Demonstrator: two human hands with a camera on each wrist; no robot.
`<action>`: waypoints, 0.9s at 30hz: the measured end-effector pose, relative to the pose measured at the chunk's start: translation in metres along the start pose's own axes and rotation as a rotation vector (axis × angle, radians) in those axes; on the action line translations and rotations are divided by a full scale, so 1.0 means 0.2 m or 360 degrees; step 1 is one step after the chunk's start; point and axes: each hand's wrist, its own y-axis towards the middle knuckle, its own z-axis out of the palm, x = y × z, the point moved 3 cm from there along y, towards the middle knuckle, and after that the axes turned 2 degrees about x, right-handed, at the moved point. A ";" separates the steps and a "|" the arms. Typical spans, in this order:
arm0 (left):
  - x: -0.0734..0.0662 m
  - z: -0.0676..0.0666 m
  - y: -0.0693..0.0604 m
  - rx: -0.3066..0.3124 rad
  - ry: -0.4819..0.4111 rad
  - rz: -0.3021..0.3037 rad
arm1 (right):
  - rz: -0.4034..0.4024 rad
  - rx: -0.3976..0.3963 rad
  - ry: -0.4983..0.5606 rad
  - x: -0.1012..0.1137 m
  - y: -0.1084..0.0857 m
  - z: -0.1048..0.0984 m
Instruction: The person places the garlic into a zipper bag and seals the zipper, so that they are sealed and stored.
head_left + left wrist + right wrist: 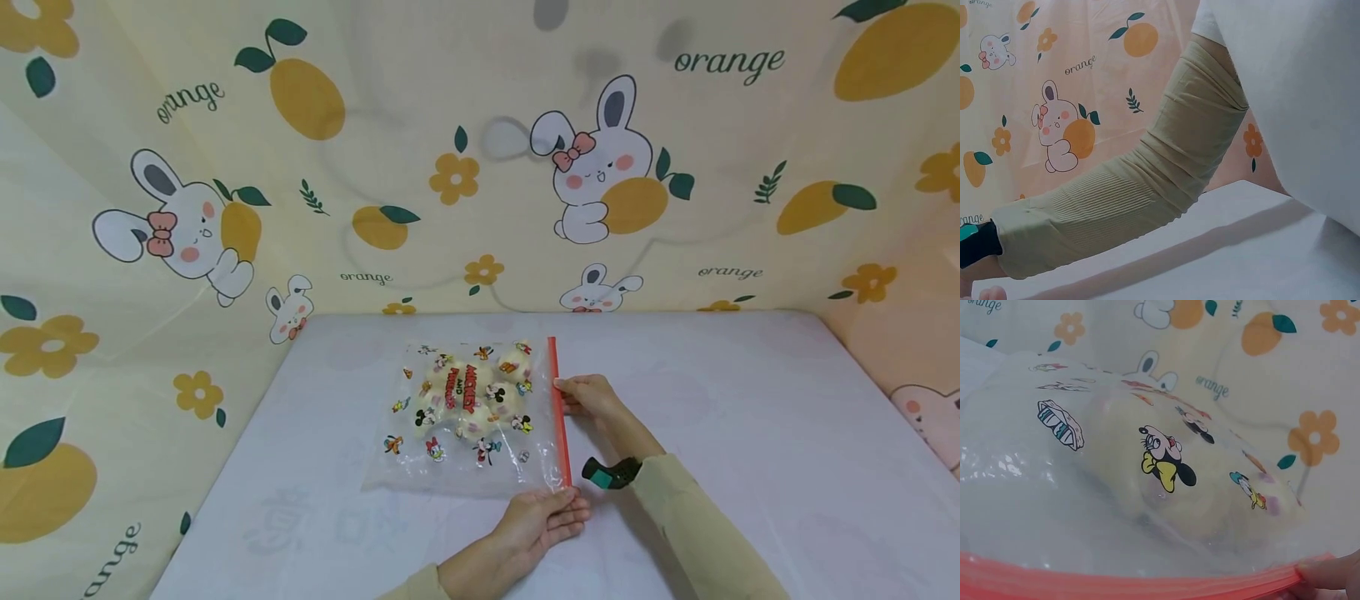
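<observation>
A clear zip bag (450, 467) with cartoon prints lies on the table, its red zip strip (561, 425) along the right side. Several round, pale pieces (472, 421) show through the plastic; their kind is hard to tell. My left hand (534, 527) pinches the near end of the strip, thumb on top. Further up the same strip, my right hand (592, 395) grips the edge between thumb and fingers. The right wrist view shows the bag (1166, 519) close up, with the right thumb (1332, 572) against the red strip (1116, 584).
The white table (712, 400) meets a patterned cloth backdrop (420, 167) at the back and sides. A black band with a teal face (611, 473) is on the right wrist. The left wrist view mostly shows the right sleeve (1122, 194).
</observation>
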 end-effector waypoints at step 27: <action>-0.01 0.00 0.01 -0.0007 0.0003 -0.0046 | -0.0023 0.0012 0.0009 0.03 0.02 0.00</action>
